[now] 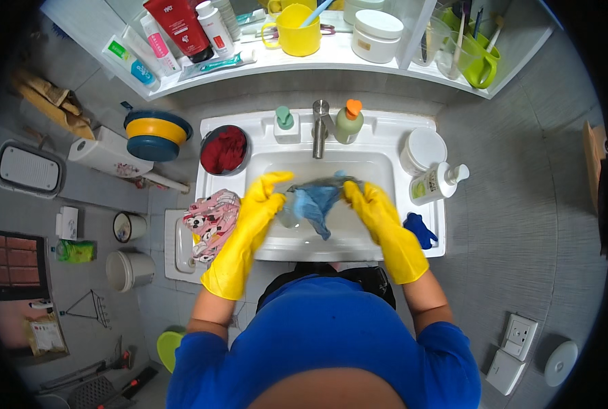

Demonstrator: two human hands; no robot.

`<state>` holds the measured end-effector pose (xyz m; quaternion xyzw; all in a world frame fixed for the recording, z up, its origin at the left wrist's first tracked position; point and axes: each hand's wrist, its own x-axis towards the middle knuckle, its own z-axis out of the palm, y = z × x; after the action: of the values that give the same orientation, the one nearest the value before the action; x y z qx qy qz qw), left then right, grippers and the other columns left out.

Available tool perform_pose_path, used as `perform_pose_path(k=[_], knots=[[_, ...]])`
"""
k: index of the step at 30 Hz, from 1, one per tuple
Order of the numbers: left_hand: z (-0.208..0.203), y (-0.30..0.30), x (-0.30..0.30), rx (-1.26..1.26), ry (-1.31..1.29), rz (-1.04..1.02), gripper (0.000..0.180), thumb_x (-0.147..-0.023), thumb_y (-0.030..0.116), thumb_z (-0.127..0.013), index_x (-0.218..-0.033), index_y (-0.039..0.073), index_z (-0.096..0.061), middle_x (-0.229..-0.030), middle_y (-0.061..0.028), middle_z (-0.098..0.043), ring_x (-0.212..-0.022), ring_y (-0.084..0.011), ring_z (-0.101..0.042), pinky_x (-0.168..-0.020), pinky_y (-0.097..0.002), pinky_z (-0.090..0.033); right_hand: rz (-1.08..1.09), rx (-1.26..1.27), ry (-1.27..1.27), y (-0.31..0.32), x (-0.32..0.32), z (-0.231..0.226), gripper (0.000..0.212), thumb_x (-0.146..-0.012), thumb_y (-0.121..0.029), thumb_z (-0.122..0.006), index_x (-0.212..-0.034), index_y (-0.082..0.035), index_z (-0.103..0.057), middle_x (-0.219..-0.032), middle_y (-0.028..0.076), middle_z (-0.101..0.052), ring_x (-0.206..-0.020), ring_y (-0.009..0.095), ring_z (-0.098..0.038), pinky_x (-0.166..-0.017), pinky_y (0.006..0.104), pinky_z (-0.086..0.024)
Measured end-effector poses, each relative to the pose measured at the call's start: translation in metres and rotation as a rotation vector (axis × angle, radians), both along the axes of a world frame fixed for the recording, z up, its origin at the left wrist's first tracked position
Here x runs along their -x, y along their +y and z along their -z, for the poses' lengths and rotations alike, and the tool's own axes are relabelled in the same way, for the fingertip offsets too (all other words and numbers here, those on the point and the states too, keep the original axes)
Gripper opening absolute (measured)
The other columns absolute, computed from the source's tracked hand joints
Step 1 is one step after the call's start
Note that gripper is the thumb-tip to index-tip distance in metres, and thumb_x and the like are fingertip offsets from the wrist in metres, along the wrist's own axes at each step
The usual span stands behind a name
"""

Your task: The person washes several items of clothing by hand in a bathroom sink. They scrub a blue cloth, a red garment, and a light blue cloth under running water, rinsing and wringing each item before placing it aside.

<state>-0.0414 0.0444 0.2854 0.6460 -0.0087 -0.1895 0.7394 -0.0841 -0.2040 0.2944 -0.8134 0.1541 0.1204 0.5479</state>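
Both my hands wear long yellow rubber gloves and hold a small wet garment, blue with a darker grey upper edge, over the white sink basin. My left hand is at the garment's left end, its fingers bent toward the grey edge; the exact grip is partly blurred. On the other side, my right hand pinches the upper right end with closed fingers. Between them the edge is spread sideways and the blue part hangs down. The steel faucet stands behind the garment, apart from it.
Left on the sink sit a bowl of dark red cloth and a pink patterned cloth. At right are a white tub, a pump bottle and a dark blue cloth. Two soap bottles flank the faucet; a laden shelf overhangs the back.
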Motion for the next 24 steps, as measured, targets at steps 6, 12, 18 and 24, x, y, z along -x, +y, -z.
perform_pose_path(k=[6, 12, 18, 24], knots=[[-0.017, 0.044, -0.031, -1.211, -0.589, 0.145, 0.041, -0.087, 0.005, -0.057, -0.127, 0.01, -0.055, -0.089, -0.0086, -0.063, -0.082, -0.017, -0.061, -0.077, -0.0316, -0.05, -0.15, 0.222, -0.512, -0.052, 0.0, 0.017, 0.022, -0.091, -0.022, -0.062, -0.097, -0.002, -0.068, -0.096, 0.02, -0.068, -0.085, 0.036, -0.064, -0.075, 0.0399, -0.052], [0.016, 0.072, -0.049, -0.17, 0.286, 0.144, 0.03, -0.095, 0.004, -0.053, -0.125, 0.003, -0.056, -0.105, -0.0117, -0.067, -0.086, -0.0271, -0.07, -0.081, -0.0401, -0.057, -0.427, 0.752, -0.385, -0.054, 0.001, -0.023, 0.023, -0.092, -0.019, -0.06, -0.106, -0.003, -0.068, -0.09, 0.017, -0.07, -0.082, 0.034, -0.066, -0.07, 0.0397, -0.052], [-0.025, 0.044, -0.062, -0.159, 0.274, 0.213, 0.032, -0.089, 0.001, -0.058, -0.12, 0.008, -0.061, -0.093, -0.0069, -0.065, -0.076, -0.0192, -0.065, -0.068, -0.0308, -0.056, -0.29, 0.687, -0.407, -0.07, -0.012, -0.03, 0.021, -0.094, -0.02, -0.057, -0.102, -0.003, -0.068, -0.084, 0.02, -0.067, -0.077, 0.037, -0.064, -0.067, 0.0413, -0.051], [-0.022, 0.027, -0.078, -1.035, -0.184, 0.301, 0.036, -0.083, -0.001, -0.06, -0.117, 0.012, -0.062, -0.091, -0.009, -0.061, -0.077, -0.022, -0.063, -0.07, -0.0332, -0.053, -0.536, 0.767, -0.415, -0.096, -0.047, 0.011, 0.021, -0.092, -0.02, -0.055, -0.099, -0.005, -0.067, -0.086, 0.018, -0.069, -0.075, 0.036, -0.066, -0.063, 0.041, -0.052]])
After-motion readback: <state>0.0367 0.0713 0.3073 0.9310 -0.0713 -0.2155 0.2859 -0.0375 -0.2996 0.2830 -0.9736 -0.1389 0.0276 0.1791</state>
